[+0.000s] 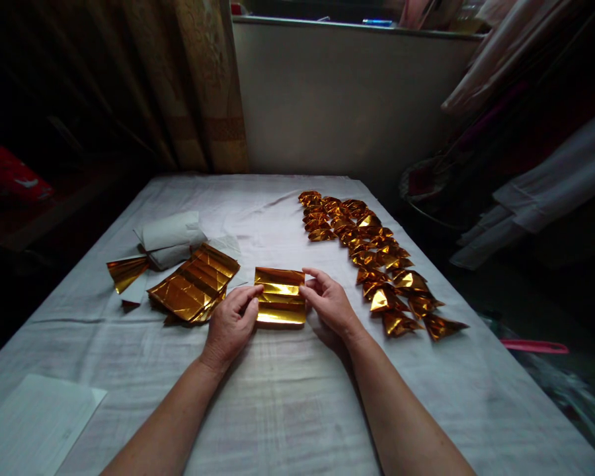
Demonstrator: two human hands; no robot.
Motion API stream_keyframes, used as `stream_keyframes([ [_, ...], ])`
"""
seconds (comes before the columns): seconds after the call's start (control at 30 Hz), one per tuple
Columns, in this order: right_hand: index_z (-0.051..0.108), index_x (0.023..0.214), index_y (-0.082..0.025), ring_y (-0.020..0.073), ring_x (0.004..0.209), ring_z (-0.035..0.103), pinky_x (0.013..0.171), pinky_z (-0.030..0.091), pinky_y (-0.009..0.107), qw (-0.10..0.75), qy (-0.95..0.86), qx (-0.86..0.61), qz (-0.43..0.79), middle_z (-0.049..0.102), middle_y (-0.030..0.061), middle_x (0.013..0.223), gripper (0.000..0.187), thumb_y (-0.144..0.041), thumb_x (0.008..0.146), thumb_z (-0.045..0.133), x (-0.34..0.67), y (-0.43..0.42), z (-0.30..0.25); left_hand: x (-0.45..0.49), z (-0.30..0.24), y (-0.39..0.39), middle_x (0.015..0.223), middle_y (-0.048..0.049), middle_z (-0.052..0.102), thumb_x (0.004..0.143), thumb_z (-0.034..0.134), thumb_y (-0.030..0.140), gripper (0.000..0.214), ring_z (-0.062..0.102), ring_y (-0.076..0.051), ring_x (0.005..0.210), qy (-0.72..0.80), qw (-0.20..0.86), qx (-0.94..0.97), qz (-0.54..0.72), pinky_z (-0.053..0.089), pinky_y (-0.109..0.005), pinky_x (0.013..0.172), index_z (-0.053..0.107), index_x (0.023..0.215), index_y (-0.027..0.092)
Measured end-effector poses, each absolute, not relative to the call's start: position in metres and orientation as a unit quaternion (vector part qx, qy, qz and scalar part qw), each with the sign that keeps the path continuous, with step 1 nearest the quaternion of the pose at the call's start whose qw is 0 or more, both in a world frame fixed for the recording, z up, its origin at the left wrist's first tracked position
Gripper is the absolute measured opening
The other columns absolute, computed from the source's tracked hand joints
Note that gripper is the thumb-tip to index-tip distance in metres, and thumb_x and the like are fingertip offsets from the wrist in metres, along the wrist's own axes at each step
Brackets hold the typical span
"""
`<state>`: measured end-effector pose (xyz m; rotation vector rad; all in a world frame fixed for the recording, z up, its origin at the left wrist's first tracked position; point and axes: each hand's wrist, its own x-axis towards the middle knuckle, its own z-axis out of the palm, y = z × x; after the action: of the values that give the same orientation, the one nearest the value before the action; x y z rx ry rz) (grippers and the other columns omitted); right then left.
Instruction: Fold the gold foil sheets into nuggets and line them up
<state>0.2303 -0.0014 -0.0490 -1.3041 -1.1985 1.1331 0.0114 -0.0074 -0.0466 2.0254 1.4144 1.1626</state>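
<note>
A creased sheet of gold foil paper (280,299) lies between my hands near the middle of the table, its folds running from side to side. My left hand (232,322) pinches its left edge between thumb and fingers. At the opposite edge, my right hand (328,301) grips the sheet with the thumb and fingertips. Just left of my left hand rests a stack of creased gold foil sheets (191,284). Several folded gold foil pieces (377,258) stand in rows on the right side of the table.
A white cloth (277,410) covers the table. White paper (171,238) lies behind the foil stack, beside a fanned gold piece (126,272). Another white sheet (39,420) is at the front left. A curtain (203,86) hangs behind; clothes (560,178) hang at right, above a pink handle (535,346).
</note>
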Motion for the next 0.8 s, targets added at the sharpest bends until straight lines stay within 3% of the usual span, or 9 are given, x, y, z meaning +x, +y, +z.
stream_keyframes([
  [0.3,0.062,0.115,-0.017,0.0106,0.061,0.055,0.057,0.044,0.024,0.489,-0.502,-0.533,0.475,0.063,-0.0028,0.072,0.050,-0.040,0.071,0.065,0.2319,-0.0019,-0.0480,0.0117,-0.0440,-0.0073,0.107,-0.0061,0.074,0.089,0.051,0.030,0.028,0.069,-0.021,0.100,0.513,0.216,0.715,0.423,0.056,-0.036,0.093,0.072,0.105,0.021],
  [0.8,0.065,0.112,-0.015,0.0133,0.063,0.059,0.060,0.046,0.025,0.502,-0.505,-0.562,0.421,0.065,-0.0007,0.072,0.047,-0.040,0.073,0.064,0.2293,-0.0010,-0.0495,0.0109,-0.0465,-0.0077,0.110,-0.0063,0.074,0.087,0.052,0.027,0.030,0.068,-0.021,0.104,0.505,0.212,0.730,0.410,0.056,-0.037,0.095,0.072,0.108,0.021],
])
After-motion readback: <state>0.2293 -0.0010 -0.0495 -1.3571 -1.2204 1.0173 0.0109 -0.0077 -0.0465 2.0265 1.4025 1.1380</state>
